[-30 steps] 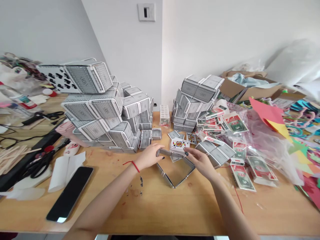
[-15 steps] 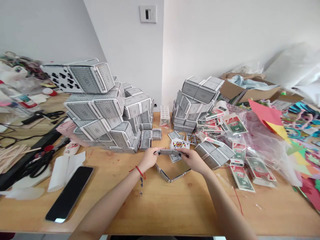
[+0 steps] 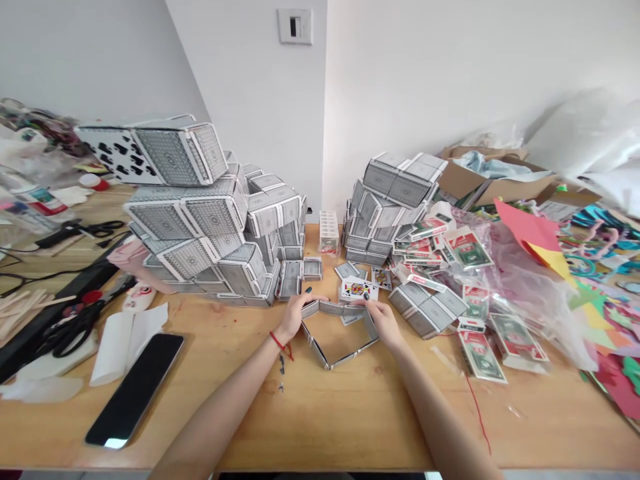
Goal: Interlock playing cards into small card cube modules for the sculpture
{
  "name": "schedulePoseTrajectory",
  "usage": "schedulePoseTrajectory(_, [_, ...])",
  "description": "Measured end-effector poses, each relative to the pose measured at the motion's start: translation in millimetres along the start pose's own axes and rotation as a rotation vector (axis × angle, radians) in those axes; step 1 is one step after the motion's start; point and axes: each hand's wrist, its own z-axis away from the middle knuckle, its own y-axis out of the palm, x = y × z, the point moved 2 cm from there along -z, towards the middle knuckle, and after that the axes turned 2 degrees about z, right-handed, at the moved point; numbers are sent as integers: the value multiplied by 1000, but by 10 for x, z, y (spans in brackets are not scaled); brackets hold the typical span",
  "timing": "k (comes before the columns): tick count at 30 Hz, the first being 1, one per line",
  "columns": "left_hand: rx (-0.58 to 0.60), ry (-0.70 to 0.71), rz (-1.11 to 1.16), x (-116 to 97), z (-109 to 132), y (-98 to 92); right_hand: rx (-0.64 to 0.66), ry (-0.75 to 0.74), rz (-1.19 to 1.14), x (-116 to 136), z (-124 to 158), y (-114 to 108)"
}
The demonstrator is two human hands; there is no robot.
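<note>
Note wooden table [image 3: 280,433] beneath everything. Record tall left stack of grey card boxes [image 3: 210,217], then narrower right stack [image 3: 380,217], both beyond work. Find card frame [image 3: 333,309] at mid-table, open upward, one corner pointing toward near table edge; cannot tell long axis. See left hand [image 3: 293,319] touching far-left corner, right hand [image 3: 385,323] far-right, thumbs raised; cannot tell whether gripping. Log face card [image 3: 359,289] just past far wall.
</note>
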Motion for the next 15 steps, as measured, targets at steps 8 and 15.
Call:
schedulePoseTrajectory(8, [-66, 60, -12, 85, 16, 18, -96, -21, -245, 63, 63, 128])
schedulePoseTrajectory(15, [-184, 92, -68, 35, 42, -2, -112, -164, -354, 45, 287, 136])
